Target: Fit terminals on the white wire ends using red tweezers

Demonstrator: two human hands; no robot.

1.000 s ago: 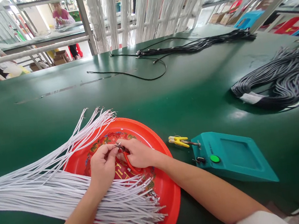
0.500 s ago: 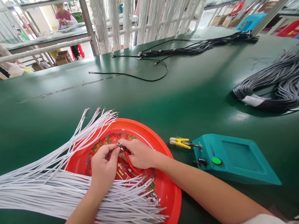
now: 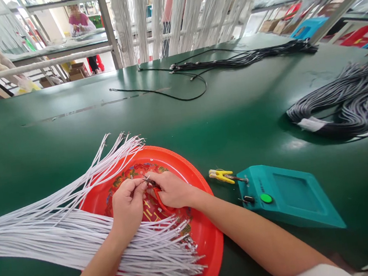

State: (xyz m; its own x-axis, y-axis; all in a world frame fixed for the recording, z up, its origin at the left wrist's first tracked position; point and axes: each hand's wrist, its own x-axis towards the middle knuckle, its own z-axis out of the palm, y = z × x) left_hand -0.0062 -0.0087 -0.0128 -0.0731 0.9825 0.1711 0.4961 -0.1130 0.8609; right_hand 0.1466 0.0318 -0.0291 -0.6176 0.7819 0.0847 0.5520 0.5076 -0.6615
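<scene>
Over the red tray (image 3: pixel 212 237), my right hand (image 3: pixel 173 188) is closed round small scissors with orange handles (image 3: pixel 160 199); the dark blades point up and left. Close against the blade tips, my left hand (image 3: pixel 130 203) pinches the end of a white cable, mostly hidden by the fingers. Below and beside the left hand, a thick bundle of white cables (image 3: pixel 79 240) lies across the tray, its metal-tipped ends to the right. A smaller spread of white cables (image 3: pixel 107 169) fans out above, with thin bare ends near the tray's upper rim.
Right of the tray sits a teal box with a green button (image 3: pixel 266 198) and a yellow clip (image 3: pixel 221 175). Dark cable coils (image 3: pixel 344 105) lie at right, black cables (image 3: pixel 241 58) at the back of the green table (image 3: pixel 168 117). Beyond are hanging white cables (image 3: pixel 185 17) and other people.
My hands hold nearly the same place, with the scissors turned only slightly at the cable end. In the background, the person at left has shifted, and another shows behind the hanging cables.
</scene>
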